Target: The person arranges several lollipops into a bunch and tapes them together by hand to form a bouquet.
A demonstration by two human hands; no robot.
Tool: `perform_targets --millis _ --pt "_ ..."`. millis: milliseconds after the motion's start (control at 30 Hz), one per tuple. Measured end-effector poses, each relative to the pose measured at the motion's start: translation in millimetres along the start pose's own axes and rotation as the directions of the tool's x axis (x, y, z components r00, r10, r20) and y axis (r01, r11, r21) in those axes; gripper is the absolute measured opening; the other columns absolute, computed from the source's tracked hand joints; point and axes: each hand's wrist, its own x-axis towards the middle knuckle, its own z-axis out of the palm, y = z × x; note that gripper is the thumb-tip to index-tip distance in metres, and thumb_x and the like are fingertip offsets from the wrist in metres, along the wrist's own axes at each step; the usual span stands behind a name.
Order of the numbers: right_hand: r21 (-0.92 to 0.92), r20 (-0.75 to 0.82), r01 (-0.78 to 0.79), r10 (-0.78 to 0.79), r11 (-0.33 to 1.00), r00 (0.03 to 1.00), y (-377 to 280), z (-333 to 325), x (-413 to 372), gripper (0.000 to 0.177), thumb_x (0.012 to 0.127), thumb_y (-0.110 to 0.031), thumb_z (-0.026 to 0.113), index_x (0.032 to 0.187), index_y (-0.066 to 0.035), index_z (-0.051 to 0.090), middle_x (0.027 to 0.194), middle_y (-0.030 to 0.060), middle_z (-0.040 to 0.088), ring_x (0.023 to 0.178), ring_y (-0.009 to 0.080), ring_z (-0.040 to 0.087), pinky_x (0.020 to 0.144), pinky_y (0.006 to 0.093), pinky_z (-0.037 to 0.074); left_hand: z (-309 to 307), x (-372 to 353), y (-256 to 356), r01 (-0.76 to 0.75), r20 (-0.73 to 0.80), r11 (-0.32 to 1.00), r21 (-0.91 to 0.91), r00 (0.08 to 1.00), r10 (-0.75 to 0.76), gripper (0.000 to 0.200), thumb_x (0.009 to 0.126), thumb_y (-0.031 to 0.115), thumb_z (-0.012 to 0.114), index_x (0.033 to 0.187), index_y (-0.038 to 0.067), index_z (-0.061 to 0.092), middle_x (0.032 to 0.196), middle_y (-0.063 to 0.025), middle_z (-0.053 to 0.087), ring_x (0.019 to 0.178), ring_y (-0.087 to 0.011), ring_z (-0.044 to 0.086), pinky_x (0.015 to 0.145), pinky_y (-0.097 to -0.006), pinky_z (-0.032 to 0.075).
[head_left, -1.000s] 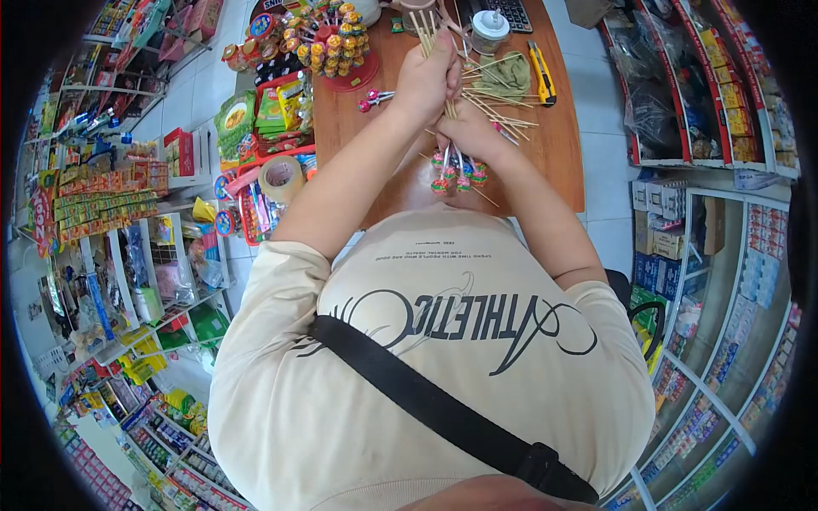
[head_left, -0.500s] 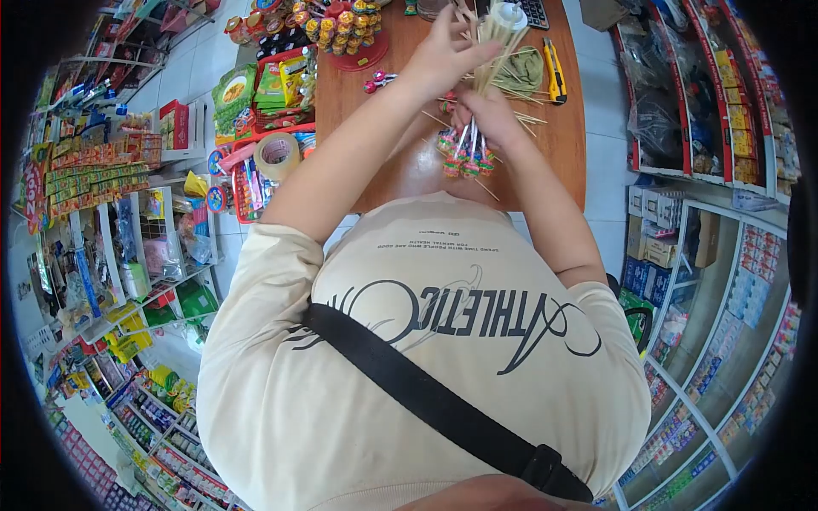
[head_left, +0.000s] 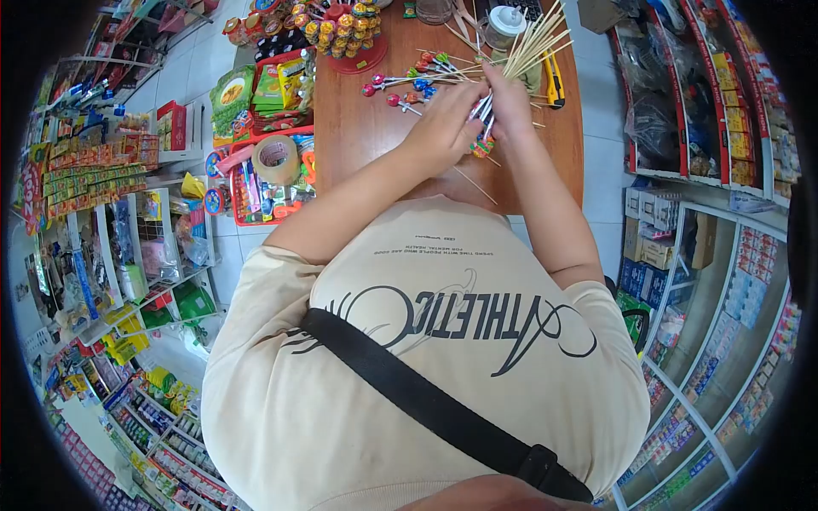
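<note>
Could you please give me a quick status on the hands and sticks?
Left hand and right hand both shut on stick bundle, bundled lollipops hanging below. Loose lollipops and utility knife on table nearby, nothing in the way.

One head-worn fisheye camera faces steeply down, close above the left hand and right hand over a brown wooden tabletop.

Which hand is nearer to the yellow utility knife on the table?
Right. The right hand, gripping the bundle of sticks, is just beside the utility knife; the left hand is farther off, beyond the right.
</note>
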Motion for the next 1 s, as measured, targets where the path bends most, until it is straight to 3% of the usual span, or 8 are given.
perform_targets --millis 200,400,500,600,700,833,967,1000 --pt "0.053 -0.035 -0.074 0.076 0.996 0.997 3 3 -5 0.018 0.085 -0.019 0.057 0.070 -0.010 0.054 0.060 0.0008 0.052 0.050 0.0114 0.050 0.045 0.0268 0.040 11 3 2 0.002 -0.043 0.996 0.085 0.999 0.002 0.061 0.081 0.020 0.056 0.132 0.000 0.031 0.125 -0.0224 0.041 0.117 -0.0397 0.039 0.101 -0.0502 0.027" --pt "0.055 0.049 -0.106 0.104 0.993 0.993 19 -13 8 0.018 0.087 -0.023 0.054 0.075 -0.009 0.056 0.064 0.0000 0.053 0.056 0.0122 0.051 0.053 0.0276 0.043 10 8 14 -0.100 0.063 0.924 0.370 0.995 0.082 0.065 0.080 0.017 0.057 0.133 -0.004 0.026 0.129 -0.0245 0.037 0.120 -0.0404 0.035 0.102 -0.0442 0.027" --pt "0.112 0.072 -0.114 0.107 0.987 0.992 13 -11 3 0.022 0.089 -0.026 0.050 0.073 -0.011 0.052 0.059 -0.0013 0.047 0.056 0.0120 0.048 0.055 0.0280 0.042 8 9 11 -0.110 0.026 0.971 0.213 0.994 0.107 0.069 0.080 0.020 0.059 0.135 -0.002 0.023 0.132 -0.0217 0.034 0.125 -0.0354 0.032 0.103 -0.0443 0.027" --pt "0.316 0.114 -0.070 0.035 0.946 0.993 -5 -8 -6 0.034 0.091 -0.027 0.047 0.060 -0.014 0.041 0.050 -0.0025 0.038 0.050 0.0116 0.042 0.058 0.0304 0.042 3 9 -9 0.057 -0.170 0.971 -0.231 0.981 -0.098 0.058 0.087 0.023 0.051 0.134 0.000 0.027 0.131 -0.0209 0.035 0.124 -0.0338 0.033 0.103 -0.0406 0.026" --pt "0.565 0.237 0.003 -0.166 0.825 0.957 -36 -22 -9 0.037 0.092 -0.027 0.045 0.058 -0.017 0.035 0.049 -0.0048 0.036 0.047 0.0088 0.039 0.060 0.0302 0.042 -16 3 -13 0.112 -0.295 0.813 -0.571 0.897 -0.331 0.052 0.091 0.024 0.044 0.133 -0.001 0.028 0.131 -0.0191 0.035 0.123 -0.0293 0.034 0.102 -0.0364 0.027" --pt "0.880 0.348 -0.137 -0.422 0.455 0.837 -74 -41 -9 0.038 0.092 -0.027 0.045 0.056 -0.017 0.034 0.049 -0.0072 0.039 0.046 0.0063 0.039 0.059 0.0271 0.041 -15 -7 -26 0.185 -0.291 0.875 -0.448 0.895 -0.338 0.050 0.093 0.025 0.042 0.133 -0.001 0.028 0.130 -0.0180 0.036 0.123 -0.0273 0.035 0.100 -0.0357 0.029" --pt "0.895 0.373 -0.168 -0.488 0.413 0.789 -100 -50 -14 0.036 0.090 -0.026 0.049 0.056 -0.016 0.042 0.051 -0.0053 0.045 0.055 0.0087 0.049 0.063 0.0281 0.043 -1 -7 -20 0.201 -0.259 0.851 -0.484 0.897 -0.359 0.051 0.092 0.025 0.043 0.133 -0.001 0.028 0.129 -0.0183 0.037 0.123 -0.0275 0.035 0.100 -0.0362 0.031" --pt "0.809 0.386 -0.037 -0.483 0.587 0.786 -96 -76 0 0.038 0.091 -0.030 0.047 0.055 -0.017 0.044 0.053 -0.0050 0.047 0.059 0.0100 0.050 0.067 0.0313 0.044 0 -5 -16 0.208 -0.242 0.837 -0.505 0.897 -0.369 0.051 0.092 0.026 0.044 0.133 -0.001 0.028 0.129 -0.0185 0.037 0.122 -0.0276 0.035 0.099 -0.0363 0.031"
